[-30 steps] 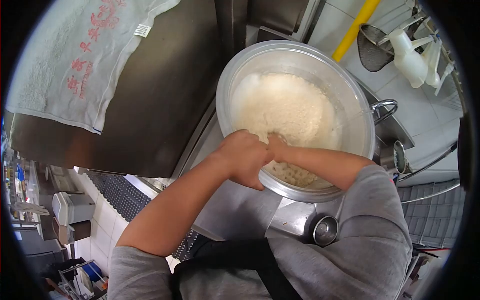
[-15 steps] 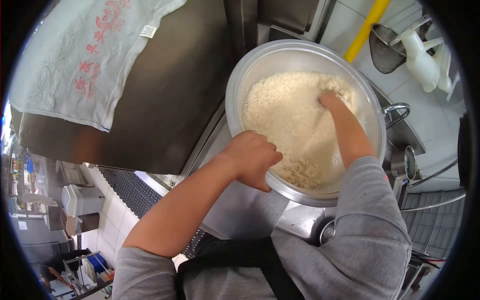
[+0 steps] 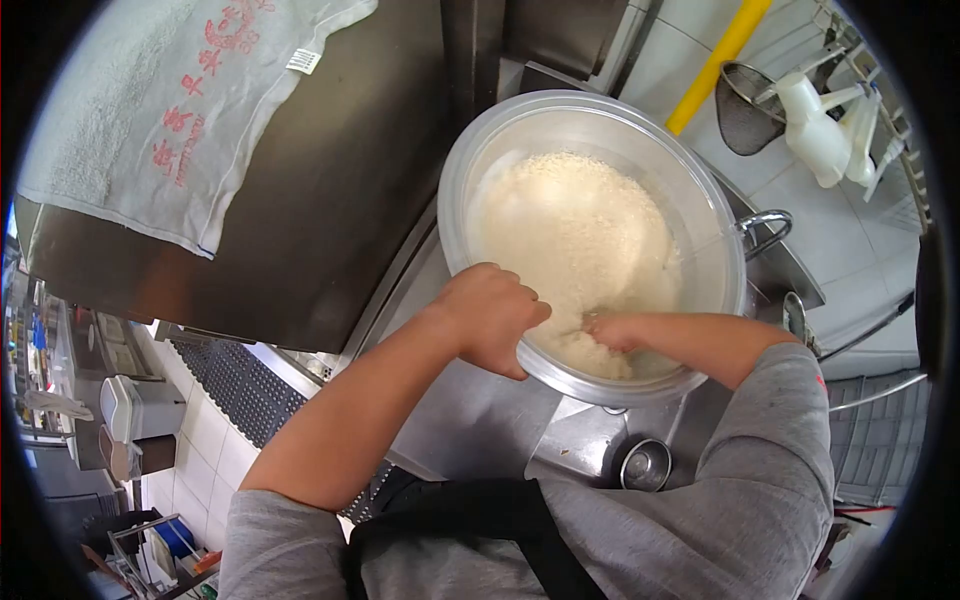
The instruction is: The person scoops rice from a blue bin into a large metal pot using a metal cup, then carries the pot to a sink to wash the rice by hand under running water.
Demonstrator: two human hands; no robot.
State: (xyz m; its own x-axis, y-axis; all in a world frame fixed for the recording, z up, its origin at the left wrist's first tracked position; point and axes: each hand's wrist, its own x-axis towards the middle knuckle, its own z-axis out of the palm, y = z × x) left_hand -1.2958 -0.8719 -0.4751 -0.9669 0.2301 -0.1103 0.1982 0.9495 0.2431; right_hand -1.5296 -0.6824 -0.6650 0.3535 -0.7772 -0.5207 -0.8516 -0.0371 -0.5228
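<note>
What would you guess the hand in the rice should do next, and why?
Probably sweep away toward the far side of the bowl. The right hand is sunk in the rice at the near edge, the left hand grips the rim, and most of the wet grains lie farther off.

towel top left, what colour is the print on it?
Red characters on a pale grey-white towel; head view, the only one, shows it clearly.

Both hands [image 3: 490,318] at rice bowl [image 3: 700,215]
</note>
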